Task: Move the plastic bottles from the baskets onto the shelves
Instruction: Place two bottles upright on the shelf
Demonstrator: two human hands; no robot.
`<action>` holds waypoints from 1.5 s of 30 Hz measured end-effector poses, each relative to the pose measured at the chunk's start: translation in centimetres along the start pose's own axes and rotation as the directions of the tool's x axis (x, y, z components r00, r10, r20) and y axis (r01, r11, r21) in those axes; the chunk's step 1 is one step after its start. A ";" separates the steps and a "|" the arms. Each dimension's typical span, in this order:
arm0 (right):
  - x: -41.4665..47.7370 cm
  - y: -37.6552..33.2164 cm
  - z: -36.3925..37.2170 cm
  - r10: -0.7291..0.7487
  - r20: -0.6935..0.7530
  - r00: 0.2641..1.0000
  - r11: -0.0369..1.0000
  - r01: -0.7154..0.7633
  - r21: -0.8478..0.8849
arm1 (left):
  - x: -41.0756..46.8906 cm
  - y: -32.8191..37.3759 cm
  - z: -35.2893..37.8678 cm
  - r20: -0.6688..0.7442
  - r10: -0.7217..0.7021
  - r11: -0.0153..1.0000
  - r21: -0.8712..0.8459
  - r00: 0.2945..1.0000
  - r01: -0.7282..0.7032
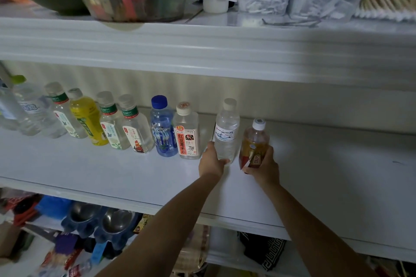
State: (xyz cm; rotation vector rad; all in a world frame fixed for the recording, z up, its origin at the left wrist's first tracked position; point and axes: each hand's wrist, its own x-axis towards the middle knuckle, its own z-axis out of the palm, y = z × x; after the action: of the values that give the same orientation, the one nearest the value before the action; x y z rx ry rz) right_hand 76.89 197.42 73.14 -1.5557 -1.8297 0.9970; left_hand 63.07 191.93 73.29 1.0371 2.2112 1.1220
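A person stands at a white shelf (112, 171) and reaches in with both bare arms, one bottle in each of the two hands. The left hand (211, 161) is wrapped around the lower part of a clear water bottle (227, 132), which stands upright. The right hand (264, 165) is clamped on the base of an amber tea bottle (255, 141), which leans slightly. Both are gripped low, probably so that they can be set down on their bases without knocking their neighbours. I cannot tell whether either bottle touches the shelf yet. They sit at the right end of a row of bottles (135, 126) that stands along the back of the shelf, apparently to extend the line and leave the front free. Seven standing bottles can be counted for certain: one red-labelled bottle (187, 135) just beside the left hand, one blue bottle (162, 128), one yellow bottle (86, 117) and four clear ones. The far left is blurred and may hide more. With the two held, that makes nine. To the right, the shelf is bare. No basket can be made out for certain. Two metal bowls (117, 220) sit on the shelf below.
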 end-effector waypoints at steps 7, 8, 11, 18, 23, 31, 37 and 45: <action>1.2 -0.3 0.6 -0.009 0.012 1.000 1.000 0.009 -0.018 | 0.7 -0.1 -0.1 -0.001 0.011 1.000 0.008 1.000 -0.011; 1.4 -0.3 0.8 -0.012 0.006 1.000 1.000 0.012 -0.020 | 0.6 -0.2 -0.1 0.000 0.009 1.000 0.005 1.000 -0.009; 1.9 -0.6 1.3 -0.015 -0.015 1.000 1.000 0.015 -0.024 | 0.6 -0.1 -0.1 0.000 0.004 1.000 0.002 1.000 -0.004; 2.5 -0.5 2.0 -0.005 -0.044 0.999 1.000 0.004 -0.023 | 0.4 -0.3 0.2 -0.019 -0.034 0.999 -0.023 0.999 0.033; 2.6 -0.1 1.9 -0.012 -0.034 0.999 1.000 0.012 -0.008 | -0.1 0.0 0.2 -0.020 -0.034 0.997 0.062 0.999 0.035; 0.4 1.2 1.3 0.040 0.063 0.997 0.997 -0.037 -0.061 | -3.2 -2.9 -1.3 0.059 0.105 0.879 0.461 0.993 -0.120; -5.6 1.4 3.4 -0.061 0.035 0.998 0.896 0.070 -0.438 | -6.7 -7.9 -6.7 0.213 0.152 0.672 0.694 0.965 -0.259; -17.6 -5.1 11.6 -0.292 0.209 0.933 0.744 0.359 -0.564 | -15.8 -15.7 -20.5 0.017 0.089 0.651 0.756 0.996 -0.071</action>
State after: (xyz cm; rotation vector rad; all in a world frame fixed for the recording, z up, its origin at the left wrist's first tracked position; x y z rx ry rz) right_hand 68.18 177.63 71.58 -1.4299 -2.5534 0.3460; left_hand 52.61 163.55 72.90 1.4439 2.7368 0.1566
